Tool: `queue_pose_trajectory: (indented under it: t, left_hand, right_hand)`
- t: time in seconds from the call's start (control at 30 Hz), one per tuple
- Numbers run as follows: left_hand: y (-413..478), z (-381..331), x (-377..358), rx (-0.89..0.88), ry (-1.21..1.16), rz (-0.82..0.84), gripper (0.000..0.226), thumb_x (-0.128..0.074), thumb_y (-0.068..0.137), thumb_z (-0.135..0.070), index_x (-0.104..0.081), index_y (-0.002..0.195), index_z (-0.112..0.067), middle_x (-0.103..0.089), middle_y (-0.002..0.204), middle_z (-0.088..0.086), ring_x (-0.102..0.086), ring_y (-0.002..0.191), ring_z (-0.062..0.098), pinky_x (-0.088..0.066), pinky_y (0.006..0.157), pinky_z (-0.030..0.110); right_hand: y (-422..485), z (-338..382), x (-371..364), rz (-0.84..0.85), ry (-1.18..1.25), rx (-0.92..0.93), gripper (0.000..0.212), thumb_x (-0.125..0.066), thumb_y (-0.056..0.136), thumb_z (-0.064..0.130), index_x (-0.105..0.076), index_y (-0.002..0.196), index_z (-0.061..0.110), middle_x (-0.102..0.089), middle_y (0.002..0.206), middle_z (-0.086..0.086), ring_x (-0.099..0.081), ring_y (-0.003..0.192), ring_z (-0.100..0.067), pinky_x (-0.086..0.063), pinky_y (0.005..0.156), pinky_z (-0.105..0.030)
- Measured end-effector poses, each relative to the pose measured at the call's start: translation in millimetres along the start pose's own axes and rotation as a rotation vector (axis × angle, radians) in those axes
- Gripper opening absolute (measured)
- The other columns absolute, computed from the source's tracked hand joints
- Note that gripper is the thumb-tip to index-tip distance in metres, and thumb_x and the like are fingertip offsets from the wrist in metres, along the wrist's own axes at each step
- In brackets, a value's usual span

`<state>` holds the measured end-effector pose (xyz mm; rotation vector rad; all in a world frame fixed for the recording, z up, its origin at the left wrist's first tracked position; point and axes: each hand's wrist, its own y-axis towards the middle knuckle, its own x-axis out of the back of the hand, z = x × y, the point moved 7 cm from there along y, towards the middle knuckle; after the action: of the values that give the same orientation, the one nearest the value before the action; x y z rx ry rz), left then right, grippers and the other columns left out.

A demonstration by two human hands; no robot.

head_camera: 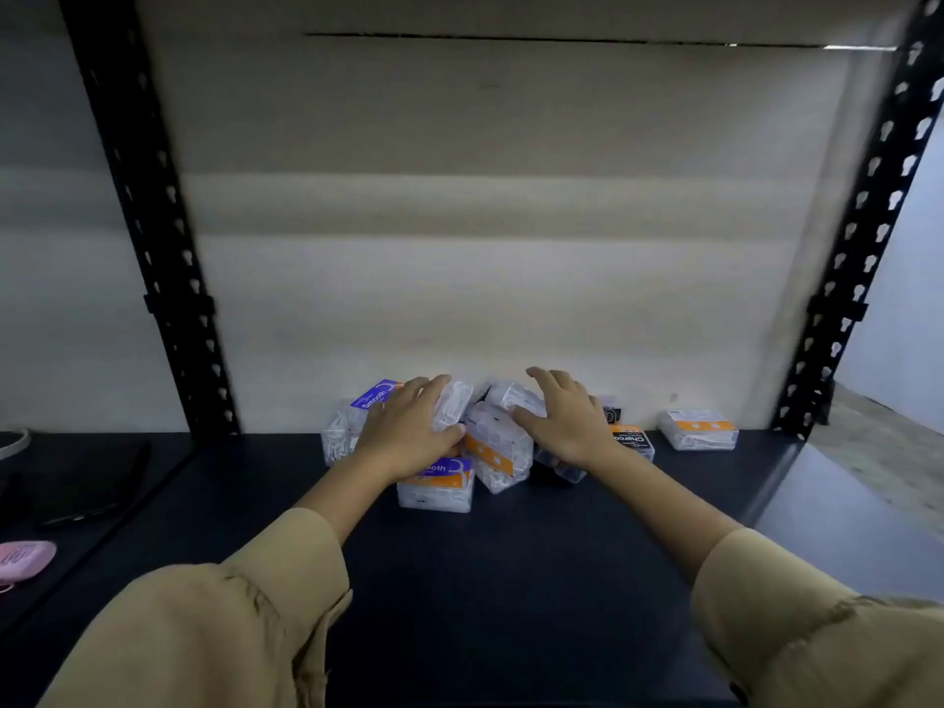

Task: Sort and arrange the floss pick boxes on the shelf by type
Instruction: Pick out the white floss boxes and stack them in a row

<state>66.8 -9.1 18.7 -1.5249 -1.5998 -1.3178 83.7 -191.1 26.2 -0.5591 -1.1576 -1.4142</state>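
Note:
Several clear floss pick boxes lie heaped at the back of the dark shelf (490, 580). My left hand (408, 431) grips a tilted clear box (453, 403); under its wrist sits a purple-and-orange "Smooth" box (434, 490), and another Smooth box (357, 416) stands to its left. My right hand (564, 421) lies on top of a clear box (513, 396), fingers spread and bent over it. Between the hands leans an orange-labelled box (498, 449). A black "Charcoal" box (633, 442) lies right of my right wrist. One orange-labelled box (697, 428) stands apart at the right.
Black perforated uprights (153, 237) (863, 237) frame the bay, with a pale wall behind. On the neighbouring shelf at the left lie a dark flat object (92, 482) and a pink object (23, 559). The shelf's front half is bare.

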Motion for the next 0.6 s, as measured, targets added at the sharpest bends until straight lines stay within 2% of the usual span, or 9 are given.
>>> queue_pose_trajectory:
  t: [0.6]
  left_hand:
    - [2.3, -1.7, -4.2, 0.04, 0.064, -0.052, 0.071, -0.056, 0.086, -0.044, -0.022, 0.146, -0.026, -0.032, 0.15, 0.001, -0.032, 0.137, 0.023, -0.03, 0.11, 0.043]
  right_hand:
    - [-1.4, -10.4, -4.6, -0.015, -0.023, -0.006, 0.059, -0.05, 0.09, 0.041, -0.031, 0.142, 0.021, -0.038, 0.145, -0.004, -0.035, 0.134, -0.026, -0.027, 0.109, -0.045]
